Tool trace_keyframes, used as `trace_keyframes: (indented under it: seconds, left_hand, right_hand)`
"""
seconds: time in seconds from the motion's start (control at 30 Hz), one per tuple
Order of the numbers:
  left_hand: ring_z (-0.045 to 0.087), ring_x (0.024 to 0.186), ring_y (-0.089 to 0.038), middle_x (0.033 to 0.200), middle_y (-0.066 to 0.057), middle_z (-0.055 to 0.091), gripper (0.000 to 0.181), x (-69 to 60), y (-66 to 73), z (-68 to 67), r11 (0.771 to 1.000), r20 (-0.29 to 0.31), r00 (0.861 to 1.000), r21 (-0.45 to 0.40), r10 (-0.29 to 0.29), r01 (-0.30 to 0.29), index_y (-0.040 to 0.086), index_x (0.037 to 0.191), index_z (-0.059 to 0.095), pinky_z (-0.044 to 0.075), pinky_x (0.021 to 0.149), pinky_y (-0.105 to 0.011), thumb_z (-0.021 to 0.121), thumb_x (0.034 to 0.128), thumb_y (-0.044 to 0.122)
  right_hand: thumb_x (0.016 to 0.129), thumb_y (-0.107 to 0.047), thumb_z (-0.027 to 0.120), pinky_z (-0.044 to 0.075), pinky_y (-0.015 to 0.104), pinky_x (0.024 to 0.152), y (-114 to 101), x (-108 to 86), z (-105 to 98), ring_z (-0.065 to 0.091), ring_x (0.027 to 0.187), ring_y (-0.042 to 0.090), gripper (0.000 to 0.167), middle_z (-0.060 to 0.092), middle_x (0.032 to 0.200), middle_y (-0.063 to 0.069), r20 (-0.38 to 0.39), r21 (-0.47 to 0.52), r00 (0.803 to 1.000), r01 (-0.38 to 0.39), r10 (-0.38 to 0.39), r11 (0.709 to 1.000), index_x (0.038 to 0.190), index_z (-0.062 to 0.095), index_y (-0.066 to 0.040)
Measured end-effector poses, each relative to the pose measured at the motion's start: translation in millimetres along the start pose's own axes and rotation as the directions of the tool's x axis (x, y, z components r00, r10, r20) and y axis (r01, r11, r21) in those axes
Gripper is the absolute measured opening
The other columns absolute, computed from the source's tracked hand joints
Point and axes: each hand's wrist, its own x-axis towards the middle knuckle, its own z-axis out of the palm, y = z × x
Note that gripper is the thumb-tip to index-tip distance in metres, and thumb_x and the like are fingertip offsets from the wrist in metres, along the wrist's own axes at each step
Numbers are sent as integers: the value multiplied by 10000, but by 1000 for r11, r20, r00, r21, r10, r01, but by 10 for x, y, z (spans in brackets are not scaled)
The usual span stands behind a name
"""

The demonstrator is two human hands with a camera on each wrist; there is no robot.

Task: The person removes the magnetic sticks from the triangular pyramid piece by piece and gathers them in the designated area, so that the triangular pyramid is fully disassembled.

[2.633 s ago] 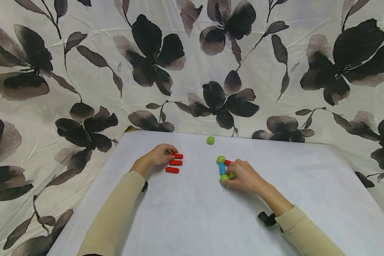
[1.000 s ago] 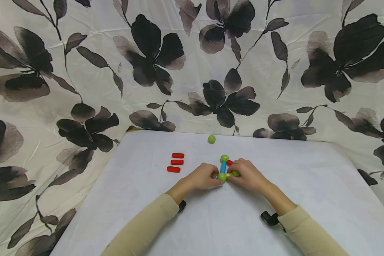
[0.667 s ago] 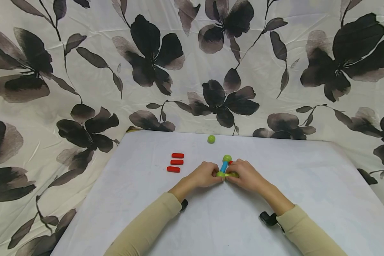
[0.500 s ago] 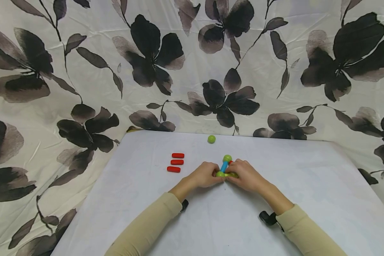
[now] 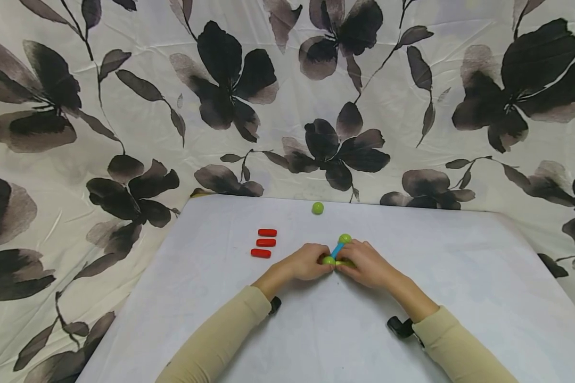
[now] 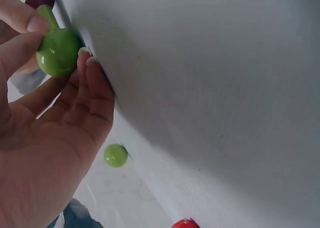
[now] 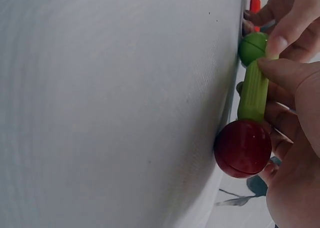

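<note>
Midway across the white surface (image 5: 287, 330), the left hand (image 5: 309, 261) pinches a green ball (image 6: 59, 52) while the right hand (image 5: 368, 264) grips the lime rod (image 7: 254, 90) meeting it. An off-angle push could twist the adjoining blue rod (image 5: 337, 250) loose.

Green rod (image 7: 254, 95) touches green ball (image 7: 251, 48); maroon ball (image 7: 243, 149) caps opposite end.

Right hand (image 7: 300, 173) pinching ribbed lime-green rod (image 7: 254, 95), dark red ball (image 7: 243, 149) at near end, left hand (image 7: 296, 25) holding green ball (image 7: 251, 48)
</note>
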Motion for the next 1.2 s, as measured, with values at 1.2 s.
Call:
trace_keyframes:
  seconds: [1.2]
  left_hand:
    - [554, 864, -152, 942, -7, 604, 288, -301, -144, -142, 998, 41, 998, -47, -47, 49, 94, 1204, 626, 486, 780, -275, 705, 979, 255]
  right_hand:
    - [938, -169, 754, 422, 382, 833, -34, -5, -29, 582, 972, 183, 129, 694, 1018, -38, 20, 45, 999, -46, 45, 998, 1050, 740, -106]
